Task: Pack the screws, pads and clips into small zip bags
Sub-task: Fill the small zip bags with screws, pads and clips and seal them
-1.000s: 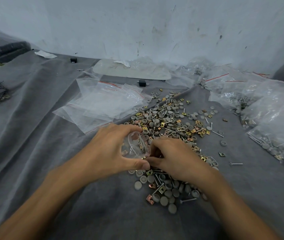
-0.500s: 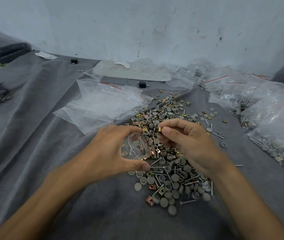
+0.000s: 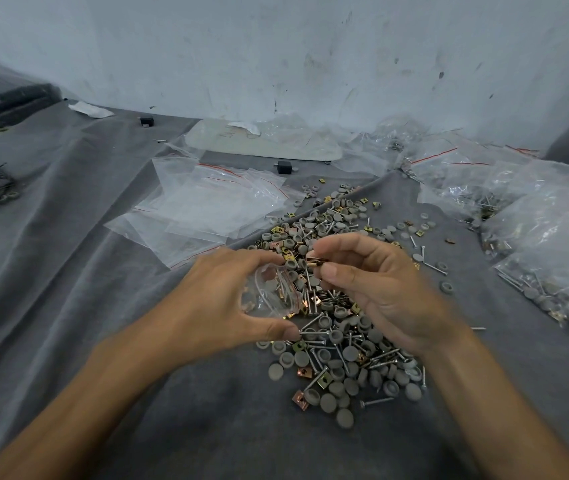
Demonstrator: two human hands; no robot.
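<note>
So everything here is arranged around the loose pile (image 3: 342, 341) of hardware in the middle of the grey cloth (image 3: 68, 271).

Left of the pile and a bit behind it there's a fanned stack of empty zip bags (image 3: 207, 206). My guess is they're parked there so a fresh one is always near.

At the pile's left edge, the left hand (image 3: 213, 299) has its thumb and fingers curled round a small zip bag (image 3: 271, 296). It's bowing the mouth open and aiming it to the right, and a few bits already show through the plastic.

Just above the pile, right beside that open mouth, the right hand (image 3: 380, 292) pinches a brass clip (image 3: 315, 262) between thumb and forefinger. The other fingers are loosely curled out of the way. Looks lined up to drop straight in.

The pile itself is grey pads (image 3: 345, 422), screws (image 3: 376, 402) and more clips, all mixed together, so each piece has to be picked out by hand.

Well right of the pile are the packed bags (image 3: 550, 244), kept apart from the empties, presumably so nothing gets mixed up.
</note>
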